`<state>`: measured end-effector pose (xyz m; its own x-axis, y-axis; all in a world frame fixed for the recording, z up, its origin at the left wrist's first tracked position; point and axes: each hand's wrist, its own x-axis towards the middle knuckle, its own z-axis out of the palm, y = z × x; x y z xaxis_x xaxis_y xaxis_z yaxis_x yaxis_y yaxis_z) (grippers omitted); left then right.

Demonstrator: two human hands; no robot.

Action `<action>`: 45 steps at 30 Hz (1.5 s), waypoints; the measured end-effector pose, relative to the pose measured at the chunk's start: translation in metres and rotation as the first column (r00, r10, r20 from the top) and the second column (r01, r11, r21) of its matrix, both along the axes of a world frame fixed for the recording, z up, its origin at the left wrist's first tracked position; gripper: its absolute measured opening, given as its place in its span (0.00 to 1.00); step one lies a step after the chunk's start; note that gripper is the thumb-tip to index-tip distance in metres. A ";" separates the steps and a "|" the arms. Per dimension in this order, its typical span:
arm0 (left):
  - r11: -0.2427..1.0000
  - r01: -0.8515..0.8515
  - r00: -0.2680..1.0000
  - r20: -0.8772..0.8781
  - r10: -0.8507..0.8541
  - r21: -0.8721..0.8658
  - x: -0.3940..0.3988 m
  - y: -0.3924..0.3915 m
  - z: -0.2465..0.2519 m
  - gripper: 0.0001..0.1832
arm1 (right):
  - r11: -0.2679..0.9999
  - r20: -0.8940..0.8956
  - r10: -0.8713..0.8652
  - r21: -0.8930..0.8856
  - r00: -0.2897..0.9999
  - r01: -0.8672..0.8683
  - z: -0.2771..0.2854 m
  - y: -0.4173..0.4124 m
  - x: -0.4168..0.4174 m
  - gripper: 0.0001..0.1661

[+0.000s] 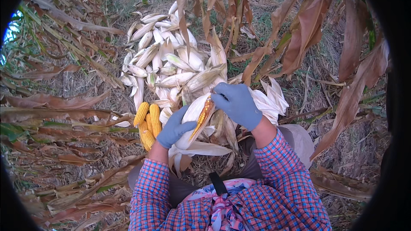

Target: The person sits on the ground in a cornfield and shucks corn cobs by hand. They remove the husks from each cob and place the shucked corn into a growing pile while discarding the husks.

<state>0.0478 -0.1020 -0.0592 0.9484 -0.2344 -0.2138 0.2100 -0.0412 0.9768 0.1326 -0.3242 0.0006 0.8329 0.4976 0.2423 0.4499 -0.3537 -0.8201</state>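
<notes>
Between my gloved hands is an ear of corn (202,117), its pale dry husk split along one side so that a strip of yellow-orange kernels shows. My left hand (176,126), in a grey glove, grips the husk around the lower part, thumb across the front. At the ear's upper tip, the fingers of my right hand (239,104), gloved alike, pinch the husk; the fingertips are partly hidden. Bare yellow corn cobs (155,120) lie in a small stack just left of my left hand. Loose peeled husks (269,98) lie beyond my right wrist.
A large heap of unhusked ears (173,57) spreads on the straw-covered ground ahead. Dry corn stalks and brown leaves (298,38) hang close at the right and over the heap. More dry leaves (64,112) reach in from the left. Torn husks (199,149) lie before my lap.
</notes>
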 end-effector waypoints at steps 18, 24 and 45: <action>0.741 -0.221 0.971 -0.212 0.108 -0.634 -0.010 -0.008 -0.020 0.29 | 0.646 -0.667 0.459 0.704 0.588 0.295 -0.025 0.022 -0.005 0.12; 0.790 -0.174 0.960 -0.281 0.001 -0.588 -0.008 -0.014 0.003 0.48 | 0.741 -0.667 0.376 0.633 0.643 0.224 -0.009 0.017 -0.005 0.18; 0.977 0.103 0.993 -0.039 -0.112 -0.185 -0.007 0.003 -0.008 0.35 | 0.820 -0.599 0.436 0.572 0.671 -0.021 -0.011 0.007 -0.005 0.17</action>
<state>0.0412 -0.0990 -0.0670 0.9050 -0.3737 -0.2035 0.2617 0.1119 0.9586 0.1276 -0.3167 -0.0103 0.7280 0.6810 -0.0790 -0.2980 0.2106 -0.9311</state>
